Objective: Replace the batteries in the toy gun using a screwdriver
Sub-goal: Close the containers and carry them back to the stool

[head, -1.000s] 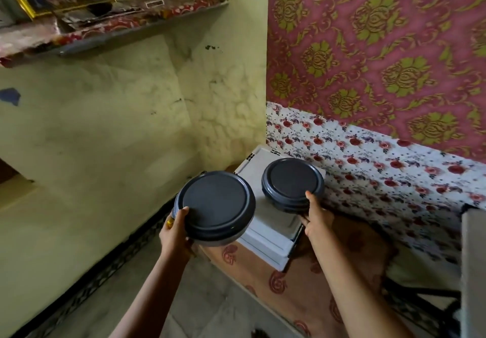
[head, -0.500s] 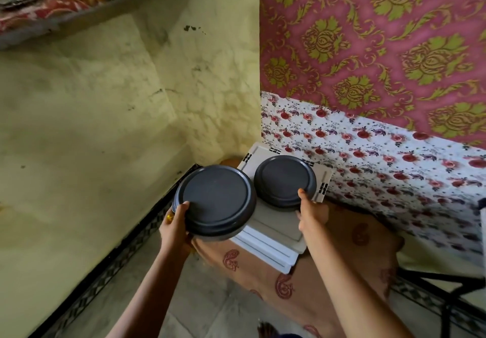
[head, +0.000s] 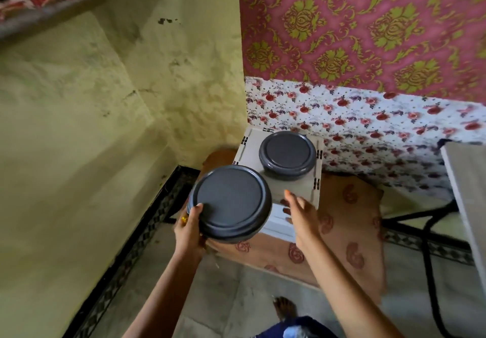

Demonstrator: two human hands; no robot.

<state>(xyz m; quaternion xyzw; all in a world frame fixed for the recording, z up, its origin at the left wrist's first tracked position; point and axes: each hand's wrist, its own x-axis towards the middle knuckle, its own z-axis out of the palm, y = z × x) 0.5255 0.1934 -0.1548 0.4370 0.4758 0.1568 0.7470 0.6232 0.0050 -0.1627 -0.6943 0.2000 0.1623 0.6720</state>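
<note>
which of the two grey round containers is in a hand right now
The nearer container, at lower left: the left hand grips its rim. The other container sits farther back on the white box, with no hand on it.

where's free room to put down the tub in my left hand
The box is bare in front of the resting tub, toward the right hand, though narrow. The brown cloth right of the box is freer. The box's back is crowded by that tub; the left hand holds the other tub.
</note>
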